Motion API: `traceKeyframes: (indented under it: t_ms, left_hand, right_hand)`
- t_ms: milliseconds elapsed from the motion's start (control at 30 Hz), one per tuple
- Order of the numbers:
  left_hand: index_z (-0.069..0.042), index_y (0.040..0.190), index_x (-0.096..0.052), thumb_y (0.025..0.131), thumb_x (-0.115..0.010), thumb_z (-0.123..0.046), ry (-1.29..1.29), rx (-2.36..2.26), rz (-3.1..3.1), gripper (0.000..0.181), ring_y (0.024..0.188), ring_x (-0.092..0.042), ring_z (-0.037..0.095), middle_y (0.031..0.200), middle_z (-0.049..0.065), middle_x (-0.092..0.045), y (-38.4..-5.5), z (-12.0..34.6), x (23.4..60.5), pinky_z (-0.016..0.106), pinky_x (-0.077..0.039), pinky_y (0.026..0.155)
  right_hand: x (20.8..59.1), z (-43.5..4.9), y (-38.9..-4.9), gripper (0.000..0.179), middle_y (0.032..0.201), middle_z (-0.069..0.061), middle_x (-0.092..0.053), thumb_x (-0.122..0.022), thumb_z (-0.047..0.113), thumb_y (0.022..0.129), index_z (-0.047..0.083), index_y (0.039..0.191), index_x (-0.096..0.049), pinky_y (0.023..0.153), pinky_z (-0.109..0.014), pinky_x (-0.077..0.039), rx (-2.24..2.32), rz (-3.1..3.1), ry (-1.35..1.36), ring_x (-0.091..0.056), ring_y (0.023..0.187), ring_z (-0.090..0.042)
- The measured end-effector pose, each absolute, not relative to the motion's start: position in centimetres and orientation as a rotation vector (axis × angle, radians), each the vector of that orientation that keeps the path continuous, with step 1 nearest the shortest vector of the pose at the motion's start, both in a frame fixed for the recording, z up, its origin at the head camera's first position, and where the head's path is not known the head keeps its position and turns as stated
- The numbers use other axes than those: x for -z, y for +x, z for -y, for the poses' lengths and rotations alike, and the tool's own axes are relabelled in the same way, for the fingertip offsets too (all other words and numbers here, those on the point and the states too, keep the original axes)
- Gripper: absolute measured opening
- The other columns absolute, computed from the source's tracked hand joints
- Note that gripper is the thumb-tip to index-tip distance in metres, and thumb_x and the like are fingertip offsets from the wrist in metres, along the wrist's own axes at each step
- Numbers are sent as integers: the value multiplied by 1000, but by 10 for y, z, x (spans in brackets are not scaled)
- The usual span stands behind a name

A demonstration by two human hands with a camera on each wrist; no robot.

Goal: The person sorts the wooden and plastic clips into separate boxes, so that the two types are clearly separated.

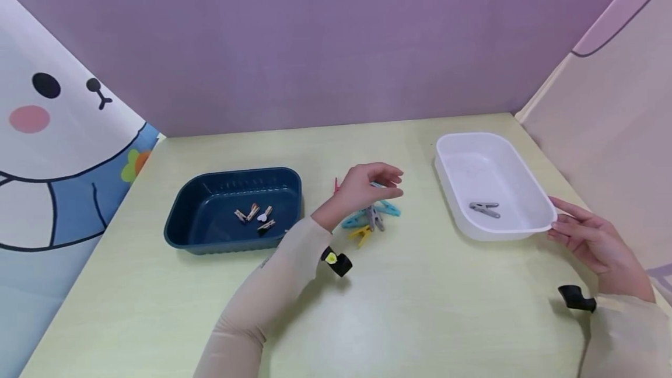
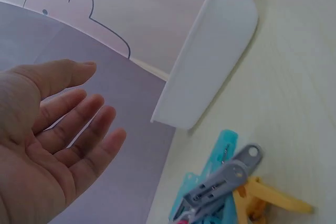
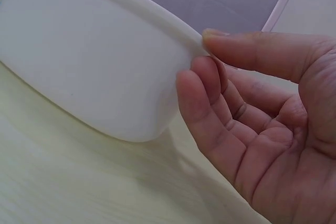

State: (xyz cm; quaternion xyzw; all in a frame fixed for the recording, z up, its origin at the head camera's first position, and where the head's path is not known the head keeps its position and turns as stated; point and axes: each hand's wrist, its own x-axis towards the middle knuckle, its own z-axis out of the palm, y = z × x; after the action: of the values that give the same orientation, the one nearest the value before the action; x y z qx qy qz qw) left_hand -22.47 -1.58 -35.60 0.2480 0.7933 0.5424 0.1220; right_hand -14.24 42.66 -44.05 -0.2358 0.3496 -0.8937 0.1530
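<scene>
The left grip [image 1: 370,182] hangs raised over the pile of plastic pegs, thumb apart from loosely bent fingers, with nothing in it; the right grip [image 1: 593,241] is closed on the near right corner of the white tray [image 1: 472,165], thumb on top of the rim and fingertips beneath. The pegs lie on the counter [image 1: 420,308] below the left grip and partly hidden by it: a grey peg [image 2: 223,174] rests across blue pegs [image 1: 389,208], a yellow peg [image 1: 361,234] sits on the near side, and a bit of red peg [image 1: 336,184] shows just beside the wrist. To the right of the left grip, a grey clip [image 1: 485,209] lies in the white tray; to its left, the dark blue tray [image 1: 202,214] holds small wooden pegs [image 1: 253,212]. For handling this pile, the grey peg seems the best one to take first, since it lies uppermost; pinching it across its body between thumb and forefinger should free it without dragging its neighbours. The yellow peg's outward leg also offers a fair hold, but a low sideways pull could tangle it with the blue ones, so a straight lift looks safer. The right grip's light pinch seems enough for steadying; pressing down hard on that corner might tip the tray.
</scene>
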Motion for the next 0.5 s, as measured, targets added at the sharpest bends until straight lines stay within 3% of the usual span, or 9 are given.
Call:
traceKeyframes:
  t_ms: [167, 233, 300, 400, 500]
  left_hand:
    - [-5, 122, -68, 90, -75, -11, 701, -1577, -2354, 33, 96, -64, 14, 110, 7, -71, -221, 24, 364, 29, -53, 90]
    - [-4, 122, -68, 91, -74, -11, 692, -1569, -2371, 32, 96, -65, 14, 110, 9, -71, -220, 28, 368, 35, -42, 105]
    - [-3, 121, -68, 90, -74, -9, 689, -1573, -2373, 32, 96, -65, 15, 111, 12, -71, -218, 31, 371, 43, -33, 112]
    - [1, 120, -68, 88, -76, -5, 685, -1585, -2366, 34, 96, -66, 18, 111, 16, -70, -213, 36, 376, 42, -34, 112]
    - [5, 120, -66, 85, -77, -2, 692, -1614, -2335, 37, 95, -67, 21, 111, 20, -69, -206, 41, 381, 29, -51, 94]
  right_hand:
    - [441, -427, -142, 56, 123, -31, -61, -16, -25, 96, -11, 140, -48, 94, -41, -51, 2573, -998, -664, -66, 108, -38]
    - [441, -427, -142, 55, 122, -31, -62, -17, -25, 96, -11, 140, -48, 93, -41, -52, 2579, -1002, -656, -66, 108, -39]
    - [442, -427, -142, 55, 121, -32, -62, -18, -25, 96, -11, 140, -47, 92, -41, -52, 2584, -1007, -655, -66, 107, -39]
    - [442, -427, -142, 55, 120, -32, -62, -18, -25, 96, -11, 141, -46, 92, -41, -52, 2587, -1005, -653, -66, 106, -39]
    - [441, -427, -141, 55, 121, -32, -62, -17, -25, 97, -11, 141, -46, 92, -41, -52, 2586, -1009, -644, -66, 107, -39]
